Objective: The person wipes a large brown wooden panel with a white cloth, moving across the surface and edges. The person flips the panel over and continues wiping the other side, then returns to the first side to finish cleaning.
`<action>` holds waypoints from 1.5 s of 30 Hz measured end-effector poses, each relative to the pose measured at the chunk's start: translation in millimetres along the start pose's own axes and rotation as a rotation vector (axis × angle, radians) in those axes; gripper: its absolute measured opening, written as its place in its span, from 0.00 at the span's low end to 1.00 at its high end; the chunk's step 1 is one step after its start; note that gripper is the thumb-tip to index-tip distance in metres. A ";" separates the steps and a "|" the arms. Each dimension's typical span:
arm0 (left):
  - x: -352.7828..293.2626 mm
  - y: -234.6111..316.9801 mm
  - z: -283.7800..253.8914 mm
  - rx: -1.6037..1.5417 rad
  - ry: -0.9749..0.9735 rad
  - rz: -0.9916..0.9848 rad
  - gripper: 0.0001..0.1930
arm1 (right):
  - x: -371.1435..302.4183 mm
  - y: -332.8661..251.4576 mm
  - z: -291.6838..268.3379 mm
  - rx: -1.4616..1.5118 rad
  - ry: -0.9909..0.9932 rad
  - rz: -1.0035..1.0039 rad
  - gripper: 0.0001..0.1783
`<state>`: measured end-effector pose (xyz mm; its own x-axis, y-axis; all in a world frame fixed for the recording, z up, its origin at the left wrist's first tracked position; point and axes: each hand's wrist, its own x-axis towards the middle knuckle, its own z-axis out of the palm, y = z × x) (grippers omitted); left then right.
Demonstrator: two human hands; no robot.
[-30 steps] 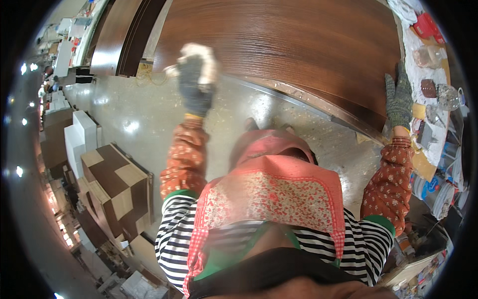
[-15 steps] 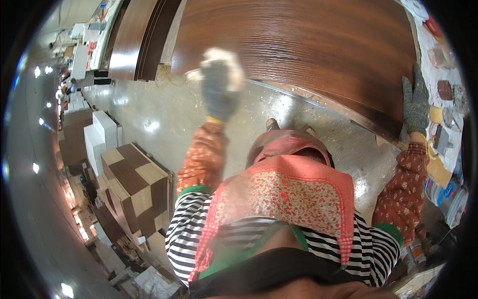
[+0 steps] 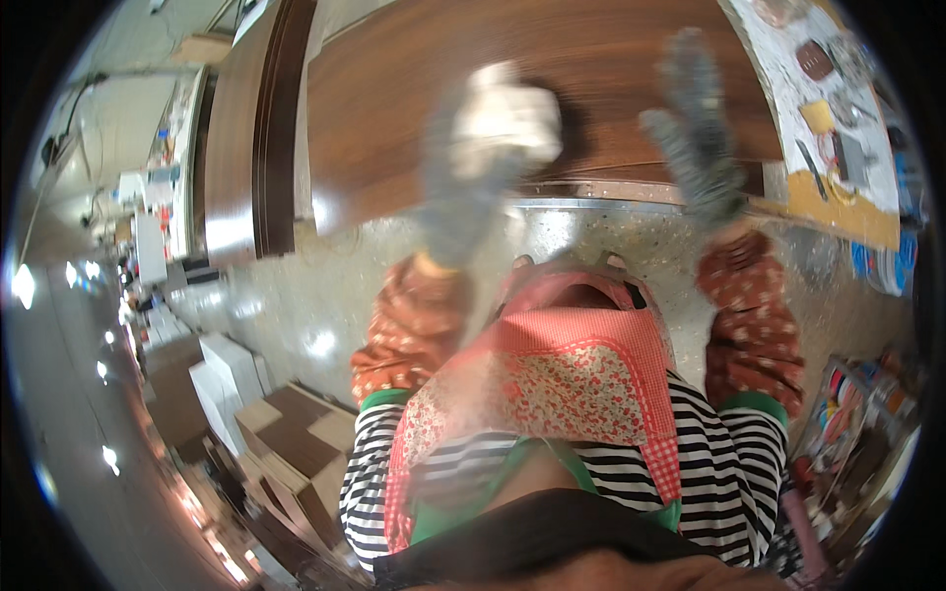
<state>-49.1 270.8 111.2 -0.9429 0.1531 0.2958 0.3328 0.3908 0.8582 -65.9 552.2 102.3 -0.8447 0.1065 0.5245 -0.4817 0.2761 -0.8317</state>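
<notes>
A large dark brown wooden panel (image 3: 414, 108) lies flat in front of me. My left hand (image 3: 458, 197), in a grey glove, is blurred with motion and grips a white cloth (image 3: 507, 113) against the panel's near part. My right hand (image 3: 695, 148), also in a grey glove, rests with fingers spread on the panel near its right end. Both forearms wear orange patterned sleeves.
A second brown panel (image 3: 241, 148) stands to the left. Cardboard boxes (image 3: 281, 433) are stacked at the lower left on the speckled floor (image 3: 296, 295). A cluttered bench with tools (image 3: 833, 118) is at the right, and a crate of items (image 3: 852, 414) at the lower right.
My left hand with the cloth has swept to the right across the panel. My right hand has shifted left from the panel's right edge. The view has tilted.
</notes>
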 end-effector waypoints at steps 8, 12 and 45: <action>43.5 8.8 -40.9 -0.399 -0.863 0.198 0.42 | -62.7 11.7 14.6 -0.135 0.227 0.254 0.28; 64.9 -67.9 -95.6 0.541 -0.482 0.639 0.32 | -44.5 41.1 20.7 -0.660 0.669 0.156 0.25; 60.5 -101.9 -113.7 0.576 -0.533 0.958 0.19 | -82.8 -25.8 195.7 -0.975 0.664 -0.076 0.18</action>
<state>-141.8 137.1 89.3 -0.2363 0.8945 0.3795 0.9701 0.2391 0.0405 -29.2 349.2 44.7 -0.3963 0.4543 0.7979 0.0991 0.8851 -0.4547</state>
